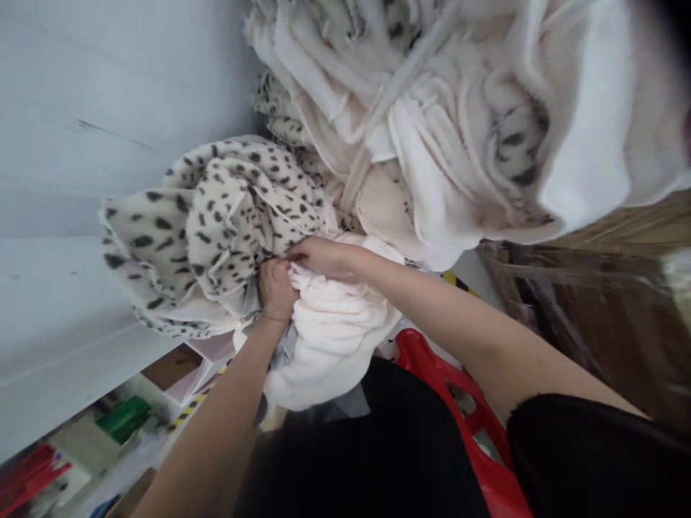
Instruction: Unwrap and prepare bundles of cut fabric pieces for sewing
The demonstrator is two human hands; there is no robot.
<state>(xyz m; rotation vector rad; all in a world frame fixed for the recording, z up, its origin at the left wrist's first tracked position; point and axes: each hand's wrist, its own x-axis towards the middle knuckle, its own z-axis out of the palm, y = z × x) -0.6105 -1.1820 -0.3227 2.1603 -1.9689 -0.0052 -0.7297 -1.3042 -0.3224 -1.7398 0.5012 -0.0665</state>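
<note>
My left hand is closed at the gathered edge of a bundle of white plush fabric. Right beside it, my right hand is bent inward, its fingers pinching the same bunched edge. Whether a tie or string lies between the fingertips cannot be made out. Touching the hands on the left is a bundle of cream plush fabric with black spots, its layers folded and curling outward. Some grey material shows under my left wrist.
A large tied heap of white and spotted plush pieces rises at the upper right. A pale wall stands at the left. Below are a red plastic stool and a green object. Wrapped cardboard boxes are stacked at the right.
</note>
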